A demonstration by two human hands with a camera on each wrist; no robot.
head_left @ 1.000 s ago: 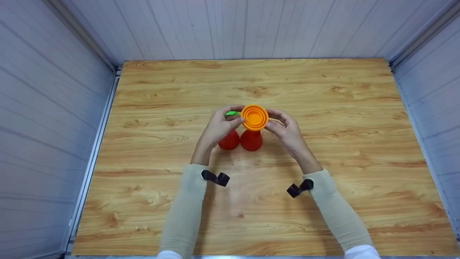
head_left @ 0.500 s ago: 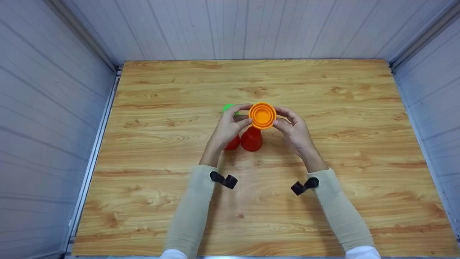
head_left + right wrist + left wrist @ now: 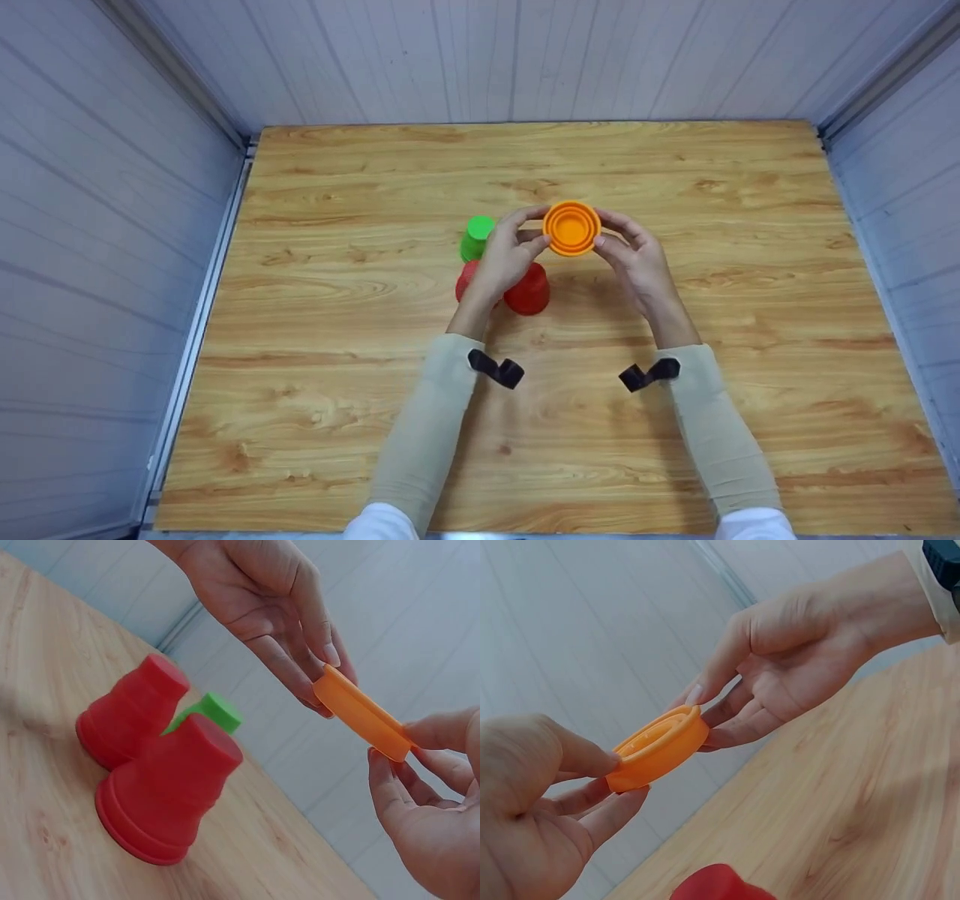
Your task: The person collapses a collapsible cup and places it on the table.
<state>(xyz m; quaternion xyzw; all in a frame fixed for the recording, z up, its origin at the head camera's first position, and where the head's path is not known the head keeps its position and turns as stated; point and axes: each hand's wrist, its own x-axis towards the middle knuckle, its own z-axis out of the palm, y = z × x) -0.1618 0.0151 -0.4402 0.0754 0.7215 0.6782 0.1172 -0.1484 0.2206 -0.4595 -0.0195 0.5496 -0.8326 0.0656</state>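
An orange collapsible cup [image 3: 571,228], folded flat into rings, is held up over the table between both hands. My left hand [image 3: 510,259] pinches its left rim between thumb and fingers. On the opposite side, the thumb and fingers of my right hand [image 3: 641,262] grip the rim. The right wrist view shows the flattened cup [image 3: 365,714] edge-on and tilted, its wall shallow. Below the left hand, two red cups stand upside down: one red cup [image 3: 531,291] nearer the right, the other red cup [image 3: 466,277] partly hidden by that hand.
An upside-down green cup [image 3: 475,244] stands behind the red ones, left of the hands. The wood-grain table [image 3: 337,420] has pale panel walls [image 3: 480,60] at its back and sides.
Both hands have carried the orange cup to the right and slightly toward the back. More of the green cup now shows. The standing cups have stayed in place.
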